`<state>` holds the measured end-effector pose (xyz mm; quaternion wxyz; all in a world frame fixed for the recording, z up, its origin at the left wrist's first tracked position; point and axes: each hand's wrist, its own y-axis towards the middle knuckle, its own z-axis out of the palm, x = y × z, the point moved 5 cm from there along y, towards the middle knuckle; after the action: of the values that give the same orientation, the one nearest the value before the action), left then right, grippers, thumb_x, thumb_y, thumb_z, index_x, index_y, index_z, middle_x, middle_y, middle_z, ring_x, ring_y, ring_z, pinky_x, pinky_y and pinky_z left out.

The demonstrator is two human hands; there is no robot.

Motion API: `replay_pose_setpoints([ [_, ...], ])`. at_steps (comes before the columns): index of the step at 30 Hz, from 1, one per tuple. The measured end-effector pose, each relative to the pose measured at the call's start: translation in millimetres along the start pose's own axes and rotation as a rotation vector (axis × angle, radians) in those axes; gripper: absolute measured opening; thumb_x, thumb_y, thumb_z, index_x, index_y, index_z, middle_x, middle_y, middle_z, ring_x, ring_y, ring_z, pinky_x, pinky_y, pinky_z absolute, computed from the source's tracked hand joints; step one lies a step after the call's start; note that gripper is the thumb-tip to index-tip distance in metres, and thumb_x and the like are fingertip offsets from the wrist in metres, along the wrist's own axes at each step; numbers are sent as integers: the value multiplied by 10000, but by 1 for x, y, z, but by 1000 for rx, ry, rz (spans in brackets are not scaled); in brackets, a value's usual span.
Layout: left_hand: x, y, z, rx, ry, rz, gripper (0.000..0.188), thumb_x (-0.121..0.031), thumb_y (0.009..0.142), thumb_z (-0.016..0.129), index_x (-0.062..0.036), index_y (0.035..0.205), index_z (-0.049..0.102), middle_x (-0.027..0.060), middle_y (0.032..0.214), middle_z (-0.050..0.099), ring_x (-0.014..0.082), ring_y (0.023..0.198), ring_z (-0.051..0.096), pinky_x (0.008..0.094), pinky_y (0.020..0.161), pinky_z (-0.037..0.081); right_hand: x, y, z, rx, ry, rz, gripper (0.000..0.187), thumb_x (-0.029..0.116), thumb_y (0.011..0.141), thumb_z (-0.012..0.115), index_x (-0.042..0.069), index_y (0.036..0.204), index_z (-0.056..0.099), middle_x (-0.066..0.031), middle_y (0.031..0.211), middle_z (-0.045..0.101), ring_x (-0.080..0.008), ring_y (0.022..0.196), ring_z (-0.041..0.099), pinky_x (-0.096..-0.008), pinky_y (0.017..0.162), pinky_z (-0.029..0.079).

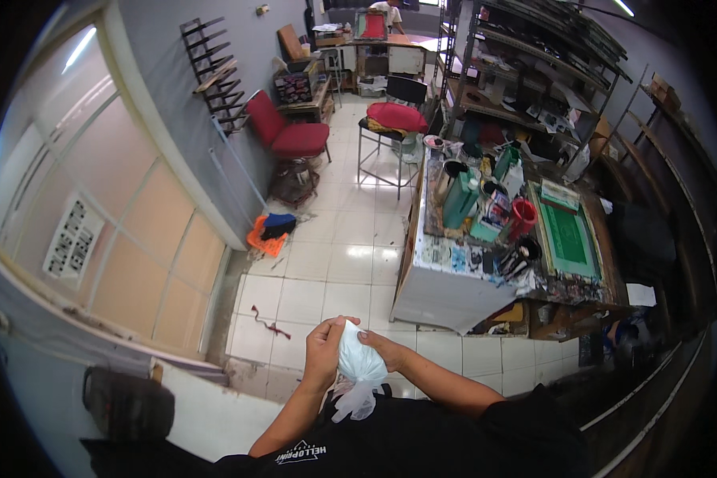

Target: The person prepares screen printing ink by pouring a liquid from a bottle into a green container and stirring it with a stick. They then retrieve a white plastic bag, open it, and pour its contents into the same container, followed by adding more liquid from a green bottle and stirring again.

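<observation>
Two-handed pinch: left hand (322,347) at ten o'clock, right hand (385,351) at two on a knotted white plastic bag (360,360), bottom-centre near six. Looked soft, lightish, tearable; knot probably gripped best.

Through the head-worn fisheye I look down and forward over the wearer's left hand (323,350) and right hand (385,351), both close below, with the near edge of the bench (446,288) farther off, ahead to the right.
</observation>
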<state>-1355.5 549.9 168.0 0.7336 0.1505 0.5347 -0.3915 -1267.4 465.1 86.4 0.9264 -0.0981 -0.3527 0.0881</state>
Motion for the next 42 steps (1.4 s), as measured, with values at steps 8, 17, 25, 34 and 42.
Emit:
replay_pose_setpoints([
  [8,-15,244,-13,163,-5,-68,329,-214,1085,502,51,1099,696,108,1025,720,142,882,677,294,813,558,139,142,-116,-69,47,-52,582,506,1019,565,10,1322,530,-103,1149,679,-193,961,705,-353,853,586],
  [17,-122,515,20,340,164,-87,280,-189,1077,518,23,1096,700,100,1040,734,137,911,679,302,845,554,332,304,-185,-156,100,-324,580,455,1028,564,15,1396,471,-106,1188,655,-175,991,689,-342,862,574],
  [25,-139,713,95,500,382,10,237,-163,1056,564,26,1056,708,95,1041,738,129,938,663,285,878,523,506,345,-280,-421,-405,-776,674,434,971,654,6,1451,454,-105,1254,588,-207,1166,583,-347,1032,452],
  [34,-206,879,206,705,406,210,215,-163,1069,518,-13,981,645,111,962,731,210,1016,677,448,1143,388,712,367,-348,-669,-913,-1076,687,502,854,747,13,1306,582,-196,1272,605,-356,1244,562,-453,1077,416],
  [42,-189,1037,278,856,375,187,221,-161,1070,523,-20,945,639,105,951,712,198,973,658,415,1075,436,813,382,-424,-1010,-1168,-955,865,511,793,789,23,1435,478,-229,1499,449,-387,1419,396,-515,1176,298],
])
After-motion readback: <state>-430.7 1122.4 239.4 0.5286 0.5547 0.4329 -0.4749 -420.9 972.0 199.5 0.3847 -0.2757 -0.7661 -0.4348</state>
